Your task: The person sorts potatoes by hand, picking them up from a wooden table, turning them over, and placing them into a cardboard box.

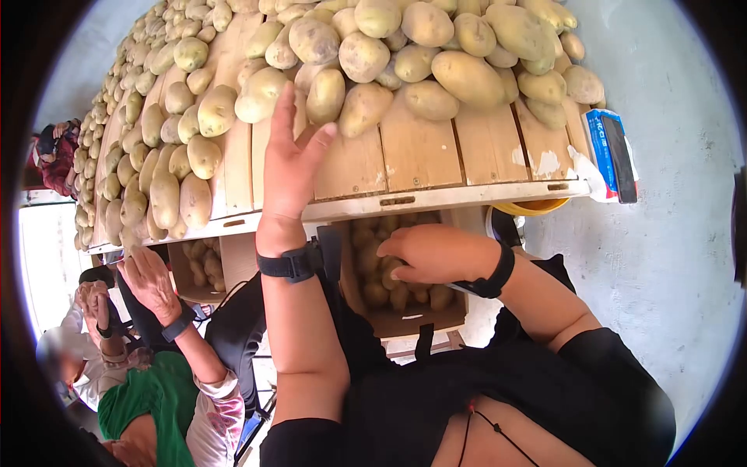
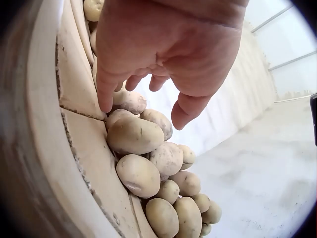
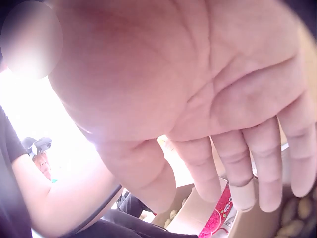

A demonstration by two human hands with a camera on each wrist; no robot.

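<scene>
My left hand (image 1: 292, 167) reaches over the slatted wooden table (image 1: 420, 156), fingers spread, with nothing held. Its fingertips are at the near side of a pile of potatoes (image 1: 364, 58), overlapping a pale potato (image 1: 261, 95) in the head view. In the left wrist view, the thumb stands apart from the fingers above several potatoes (image 2: 134, 135). Below the table edge, my right hand (image 1: 445, 253) hovers over a cardboard box (image 1: 420, 321) with potatoes (image 1: 377, 292) inside. The right wrist view shows its palm bare and its fingers (image 3: 262, 168) extended; one fingertip has a pale wrapping.
Smaller potatoes (image 1: 167, 191) cover the table's left part. A blue packet (image 1: 603, 152) with a dark object hangs at the right corner, above a yellow bucket rim (image 1: 533, 208). A second potato box (image 1: 204, 292) and a person in green (image 1: 152, 397) are at left.
</scene>
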